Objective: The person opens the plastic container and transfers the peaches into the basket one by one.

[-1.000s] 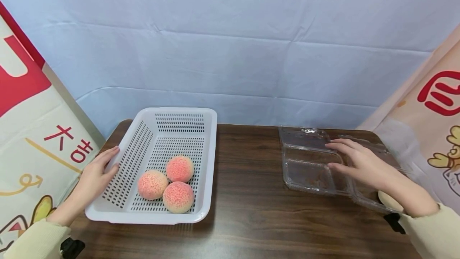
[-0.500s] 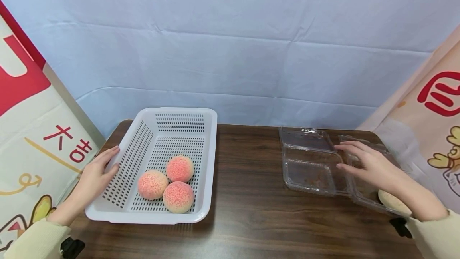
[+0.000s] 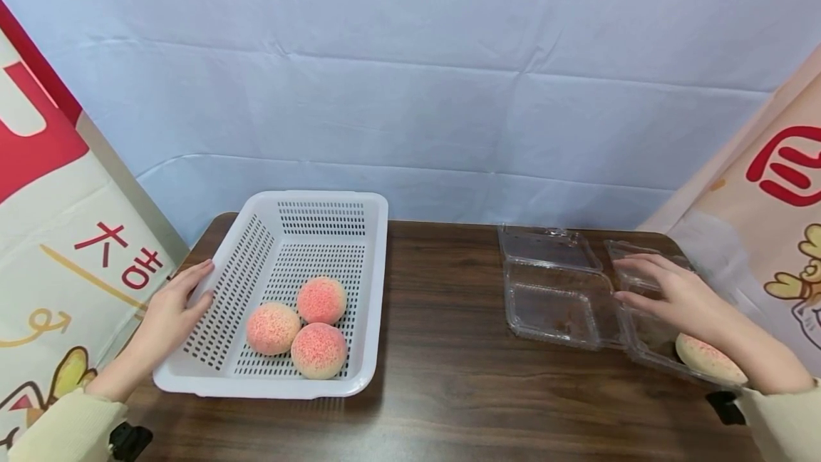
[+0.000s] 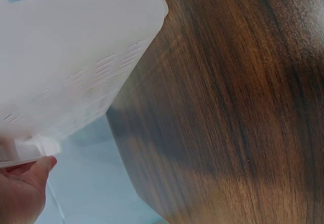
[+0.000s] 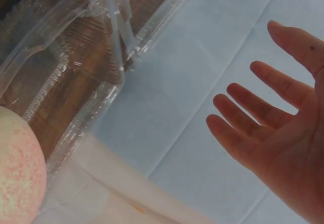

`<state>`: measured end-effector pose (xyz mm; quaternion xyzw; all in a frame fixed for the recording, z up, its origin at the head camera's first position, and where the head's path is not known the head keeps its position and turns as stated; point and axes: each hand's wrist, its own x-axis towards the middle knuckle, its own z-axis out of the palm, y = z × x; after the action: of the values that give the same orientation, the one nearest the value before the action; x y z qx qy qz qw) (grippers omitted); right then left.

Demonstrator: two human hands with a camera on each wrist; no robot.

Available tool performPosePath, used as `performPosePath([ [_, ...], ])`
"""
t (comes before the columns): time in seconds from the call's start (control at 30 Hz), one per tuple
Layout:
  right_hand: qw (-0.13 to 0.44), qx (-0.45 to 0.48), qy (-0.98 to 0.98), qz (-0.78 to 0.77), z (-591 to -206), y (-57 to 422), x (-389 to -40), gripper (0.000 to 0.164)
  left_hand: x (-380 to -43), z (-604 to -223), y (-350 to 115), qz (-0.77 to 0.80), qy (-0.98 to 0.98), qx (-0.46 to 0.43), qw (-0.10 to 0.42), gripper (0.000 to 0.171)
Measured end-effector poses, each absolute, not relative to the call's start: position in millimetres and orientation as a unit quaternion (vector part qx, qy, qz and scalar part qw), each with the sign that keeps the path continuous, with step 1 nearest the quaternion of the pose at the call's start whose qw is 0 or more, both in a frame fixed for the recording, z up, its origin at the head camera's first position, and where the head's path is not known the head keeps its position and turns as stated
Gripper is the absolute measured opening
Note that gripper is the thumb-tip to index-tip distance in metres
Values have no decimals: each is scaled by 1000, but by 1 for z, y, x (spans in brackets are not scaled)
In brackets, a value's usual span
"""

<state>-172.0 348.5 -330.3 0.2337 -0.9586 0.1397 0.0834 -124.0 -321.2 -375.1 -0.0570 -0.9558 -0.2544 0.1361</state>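
My left hand (image 3: 169, 319) grips the left rim of a white perforated plastic basket (image 3: 380, 291); in the left wrist view its fingertips (image 4: 45, 166) are at the rim's edge. Three pink-and-cream peaches (image 3: 319, 351) lie together in the basket's near half. My right hand (image 3: 680, 298) is above a clear plastic clamshell box (image 3: 644, 337), with fingers spread and nothing in them. A single peach (image 3: 705, 358) sits in that box, partly hidden by the forearm. In the right wrist view this peach (image 5: 17, 168) shows at lower left, apart from the hand.
Left of that box lies another clear clamshell box (image 3: 551, 305), its lid (image 3: 545, 247) folded back. Both stand on a brown wooden table (image 3: 442, 348). A pale blue cloth (image 3: 410, 91) hangs behind, with printed cloths at both sides.
My right hand has drawn back to the right, off the left clamshell box, exposing more of the peach in the right one. My left hand and the basket have stayed put.
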Motion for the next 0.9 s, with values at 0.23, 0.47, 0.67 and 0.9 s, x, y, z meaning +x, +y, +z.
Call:
performPosePath([
  [0.23,75,225,-961,141,-333,355,-172,50,-125,-376,-322,-257,-955,-58,137,48],
  [0.47,64,203,-966,148,-335,362,-171,50,-124,-375,-321,-259,-954,-59,139,48],
  [0.67,62,196,-967,154,-337,370,-171,49,-124,-374,-321,-258,-955,-58,137,48],
  [0.9,69,186,-969,149,-341,378,-172,47,-123,-374,-321,-258,-955,-57,135,48],
])
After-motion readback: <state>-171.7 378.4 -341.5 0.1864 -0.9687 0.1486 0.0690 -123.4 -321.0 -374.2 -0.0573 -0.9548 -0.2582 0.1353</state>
